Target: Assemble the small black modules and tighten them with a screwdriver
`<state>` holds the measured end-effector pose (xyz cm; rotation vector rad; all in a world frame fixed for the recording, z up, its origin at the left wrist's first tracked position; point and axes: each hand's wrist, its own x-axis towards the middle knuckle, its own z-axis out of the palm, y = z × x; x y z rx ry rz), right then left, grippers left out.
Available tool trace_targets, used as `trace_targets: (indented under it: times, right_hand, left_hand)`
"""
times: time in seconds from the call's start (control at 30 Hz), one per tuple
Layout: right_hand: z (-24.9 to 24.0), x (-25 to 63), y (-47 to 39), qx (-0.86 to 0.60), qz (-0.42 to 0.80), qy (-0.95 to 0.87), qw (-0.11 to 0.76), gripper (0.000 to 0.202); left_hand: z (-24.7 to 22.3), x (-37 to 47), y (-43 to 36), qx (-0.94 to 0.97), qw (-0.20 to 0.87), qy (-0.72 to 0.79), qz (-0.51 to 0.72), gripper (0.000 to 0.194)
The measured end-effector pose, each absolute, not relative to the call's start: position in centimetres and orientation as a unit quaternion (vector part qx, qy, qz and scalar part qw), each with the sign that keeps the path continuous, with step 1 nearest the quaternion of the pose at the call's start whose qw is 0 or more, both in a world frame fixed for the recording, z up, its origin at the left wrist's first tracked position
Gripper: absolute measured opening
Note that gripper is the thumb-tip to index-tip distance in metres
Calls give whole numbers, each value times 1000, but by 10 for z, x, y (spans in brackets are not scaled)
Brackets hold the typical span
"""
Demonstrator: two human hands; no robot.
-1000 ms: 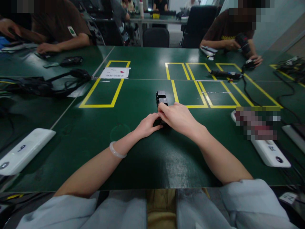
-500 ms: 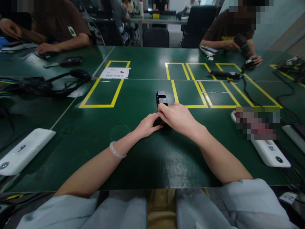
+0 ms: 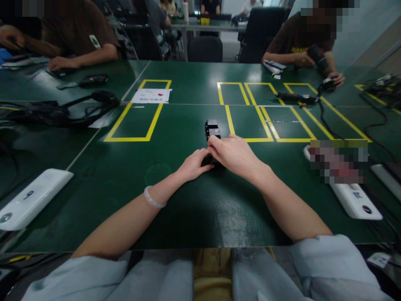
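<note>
black, blocky part with grey upper faces (image 3: 213,129) in front of us, on the dark green table (image 3: 194,209), its far end showing past our hands! our left hand (image 3: 194,164) has its thumb and forefinger slightly parted, closed around the part's dark near end. over the same end comes our right hand (image 3: 236,155), fingers bent inward, tips hidden, so we cannot tell whether they grip. look beyond: yellow tape outlines (image 3: 127,139) on both sides, a white paper sheet (image 3: 152,96) across the left one. well apart, left, we see a white oblong case (image 3: 39,194) marked "9".
</note>
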<state>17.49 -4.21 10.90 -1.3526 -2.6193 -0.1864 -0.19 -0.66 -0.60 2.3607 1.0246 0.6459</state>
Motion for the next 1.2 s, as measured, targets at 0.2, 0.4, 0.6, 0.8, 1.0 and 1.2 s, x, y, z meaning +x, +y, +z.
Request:
trace_targets:
  times: [0.2,0.4,0.6,0.8,1.0,1.2]
  right_hand:
    - [111,174,-45,-455,-44,-883,110,20]
    - [111,174,-43,-463,-57,-881,79,28]
    - [110,175,-43,-457,-47,-883,98,22]
    - [112,174,-45,-458,-38,-882,105,20]
    - [110,174,-42,-469,-64,-877,77,28]
    - [110,174,-44,-462,-53,-879,102,21]
  left_hand:
    - [-7,-2,-6,865,237,368,244,39]
    - [-8,-2,-6,864,241,373,237,38]
    - [-5,-2,-7,865,241,367,243,39]
    - [-9,-2,-5,865,239,368,243,38]
    - [-6,-2,-6,865,241,371,237,38]
    - [-7,-2,-6,864,242,364,250,40]
